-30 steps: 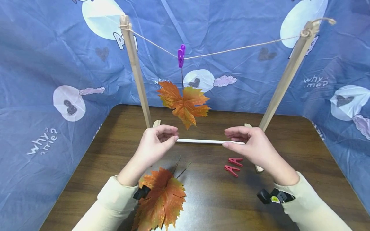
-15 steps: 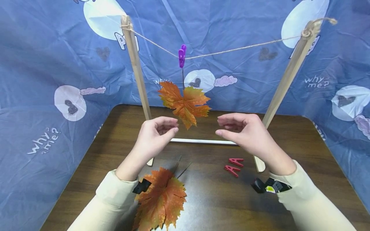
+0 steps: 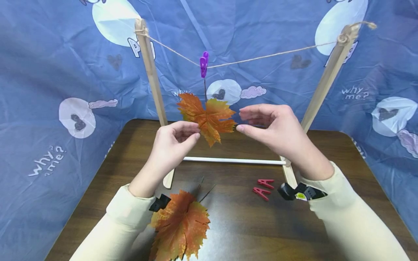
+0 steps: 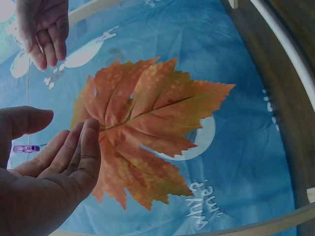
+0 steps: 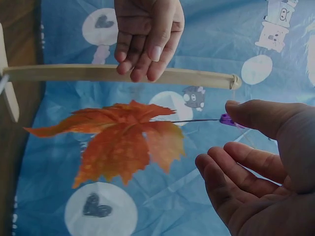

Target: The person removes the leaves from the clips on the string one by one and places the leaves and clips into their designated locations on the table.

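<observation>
An orange maple-like leaf [image 3: 209,117] hangs by its stem from a purple clothespin [image 3: 204,65] clipped on a twine line [image 3: 261,57]. Just left of the leaf's lower part is my left hand [image 3: 173,143], fingers loosely bent and thumb apart, holding nothing. My right hand [image 3: 274,127] is raised on the leaf's other side, also without anything in it. In the left wrist view, the leaf [image 4: 142,128] spreads beyond the left fingers. The right wrist view shows a gap between the leaf [image 5: 118,142] and the right fingertips.
Two wooden posts [image 3: 153,76] hold the line, with a white rod [image 3: 233,160] between them low down. On the brown table [image 3: 248,228] lie orange leaves [image 3: 183,224] and two red clothespins [image 3: 261,193]. A printed blue cloth [image 3: 281,21] hangs behind.
Both hands have risen from the white rod toward the hanging leaf, the right one higher and slightly inward. The right hand no longer touches the rod. Leaf and clothespins stay put.
</observation>
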`<action>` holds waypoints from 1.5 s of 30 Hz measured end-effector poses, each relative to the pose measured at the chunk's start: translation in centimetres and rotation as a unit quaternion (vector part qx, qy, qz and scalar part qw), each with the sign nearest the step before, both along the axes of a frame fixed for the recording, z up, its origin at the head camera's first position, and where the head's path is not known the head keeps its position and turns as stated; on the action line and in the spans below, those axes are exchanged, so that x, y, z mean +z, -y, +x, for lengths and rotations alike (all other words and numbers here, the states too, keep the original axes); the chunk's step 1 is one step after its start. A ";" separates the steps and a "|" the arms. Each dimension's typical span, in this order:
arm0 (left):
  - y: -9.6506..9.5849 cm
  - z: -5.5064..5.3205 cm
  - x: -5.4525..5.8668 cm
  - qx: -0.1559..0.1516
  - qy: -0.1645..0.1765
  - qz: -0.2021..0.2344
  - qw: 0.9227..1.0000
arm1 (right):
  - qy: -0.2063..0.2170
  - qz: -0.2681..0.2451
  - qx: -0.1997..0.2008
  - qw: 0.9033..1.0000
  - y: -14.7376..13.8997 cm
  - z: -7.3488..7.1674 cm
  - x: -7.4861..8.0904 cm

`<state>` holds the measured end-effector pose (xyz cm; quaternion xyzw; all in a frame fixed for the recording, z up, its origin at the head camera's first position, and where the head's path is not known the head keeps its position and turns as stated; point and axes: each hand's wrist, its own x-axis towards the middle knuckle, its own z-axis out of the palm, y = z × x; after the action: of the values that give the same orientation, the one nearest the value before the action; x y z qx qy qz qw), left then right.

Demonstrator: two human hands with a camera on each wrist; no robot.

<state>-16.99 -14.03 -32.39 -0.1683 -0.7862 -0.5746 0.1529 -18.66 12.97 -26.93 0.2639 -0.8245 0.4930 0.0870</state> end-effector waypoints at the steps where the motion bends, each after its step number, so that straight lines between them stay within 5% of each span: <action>1: -0.1 -0.1 0.2 0.002 -0.003 -0.001 1.000 | -0.002 -0.001 0.000 1.000 0.1 -0.1 0.3; 22: -1.2 -2.0 4.8 0.025 -0.040 -0.006 0.999 | -0.065 0.026 0.015 0.997 2.3 -1.6 6.9; 32: -1.0 -3.7 6.6 0.065 -0.040 -0.038 0.996 | -0.072 0.044 0.037 0.996 3.5 -2.4 9.7; 40: -1.4 -5.0 7.8 0.075 -0.040 -0.077 0.993 | -0.084 0.108 0.013 0.990 3.9 -3.5 11.5; 45: -2.0 -5.5 8.2 0.085 -0.041 -0.103 0.990 | -0.104 0.175 -0.010 0.979 4.3 -4.4 12.7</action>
<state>-22.53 -12.00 -24.16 -0.1388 -0.8456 -0.4683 0.2154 -23.06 8.66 -14.21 0.3160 -0.8873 0.3099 0.1295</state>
